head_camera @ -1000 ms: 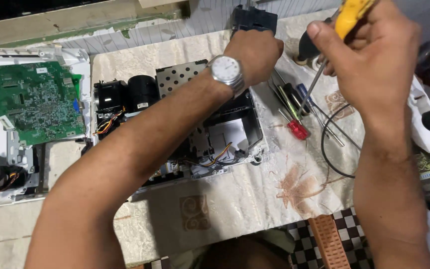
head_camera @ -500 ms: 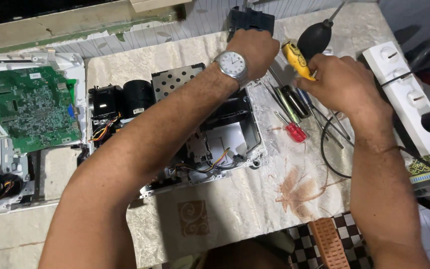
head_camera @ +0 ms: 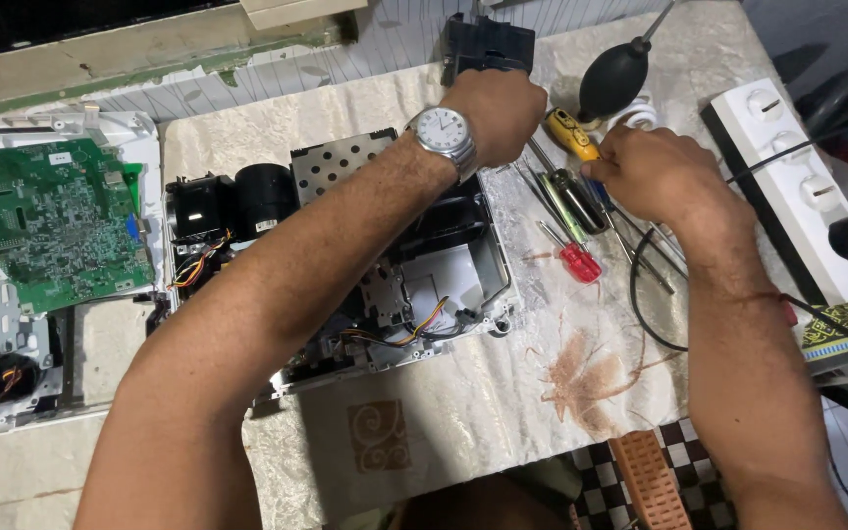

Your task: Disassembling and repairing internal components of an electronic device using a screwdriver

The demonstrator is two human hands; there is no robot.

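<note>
My left hand (head_camera: 488, 113) reaches over the opened device (head_camera: 385, 265) to its far edge, curled into a loose fist; I cannot tell whether those fingers hold anything, though the knuckles sit just below a black part (head_camera: 483, 44) at the back of the tabletop (head_camera: 463, 412). My right hand (head_camera: 655, 172) rests on the row of screwdrivers (head_camera: 581, 211) beside the device, fingers bent down and closed around the yellow-handled one (head_camera: 571, 134), whose handle sticks out toward my left hand. A red-handled driver (head_camera: 579, 261) lies nearer me, untouched. A black rubber blower (head_camera: 612, 83) sits just behind the yellow handle. A white power strip (head_camera: 797, 186) lies to the right, a black cable (head_camera: 650, 304) looping under my wrist. A green circuit board (head_camera: 46, 226) lies well off to the left.
</note>
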